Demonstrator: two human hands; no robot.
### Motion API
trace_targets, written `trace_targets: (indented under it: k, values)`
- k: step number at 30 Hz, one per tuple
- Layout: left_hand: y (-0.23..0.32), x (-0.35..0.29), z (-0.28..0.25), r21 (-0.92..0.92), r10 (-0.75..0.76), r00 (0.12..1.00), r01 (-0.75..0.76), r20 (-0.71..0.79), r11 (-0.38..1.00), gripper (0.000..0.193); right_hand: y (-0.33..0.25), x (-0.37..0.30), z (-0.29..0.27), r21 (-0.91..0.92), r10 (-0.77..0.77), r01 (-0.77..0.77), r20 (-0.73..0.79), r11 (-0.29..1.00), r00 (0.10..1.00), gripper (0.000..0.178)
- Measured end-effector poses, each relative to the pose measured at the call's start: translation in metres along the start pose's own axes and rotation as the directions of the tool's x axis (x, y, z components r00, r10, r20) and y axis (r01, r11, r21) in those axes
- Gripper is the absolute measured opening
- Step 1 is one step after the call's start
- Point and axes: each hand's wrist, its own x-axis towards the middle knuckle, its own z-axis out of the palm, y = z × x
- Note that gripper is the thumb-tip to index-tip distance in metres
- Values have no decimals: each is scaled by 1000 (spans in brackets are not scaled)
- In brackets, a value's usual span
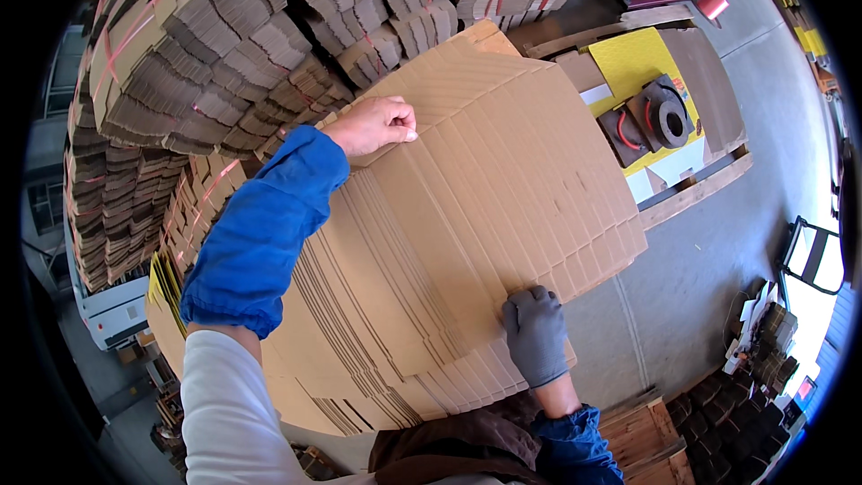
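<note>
A flat brown cardboard sheet (503, 180) with long creases lies on top of a fanned stack of similar sheets (332, 305) in front of me. At its left edge is my bare left hand (377, 124), thumb and fingers closed together on the board; part of the grip is hidden under the hand. My right hand (534, 332), in a grey glove, has its fingers curled over the near right edge of the sheet. Blue sleeves (260, 224) cover both forearms.
Tall strapped bundles of flat cardboard (197, 54) stand at the far left and back. Beyond the sheet to the right, a wooden pallet (696, 189) carries a yellow board (637, 54) with a tape roll (671, 121) on it. A wooden crate (642, 445) stands near right.
</note>
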Motion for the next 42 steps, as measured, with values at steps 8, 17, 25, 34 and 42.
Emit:
trace_targets:
  k: [8,17,25,34,42]
  values:
    - [-3,-3,18,-44,40,989,-47,-140,998,15,8,-1,8,-132,91,-89,3,987,996,15]
    - [0,-9,25,-81,21,975,-40,-221,996,13,-5,19,-8,-102,109,-107,8,989,994,28]
    - [8,-22,34,261,273,856,-169,-439,950,13,-14,43,5,-171,58,-53,25,984,998,35]
    - [90,-91,111,356,577,816,-530,-32,770,21,-16,47,1,-137,83,-77,37,988,996,36]
    - [92,-87,116,381,549,836,-509,6,772,25,-13,50,-1,-140,110,-101,54,985,992,34]
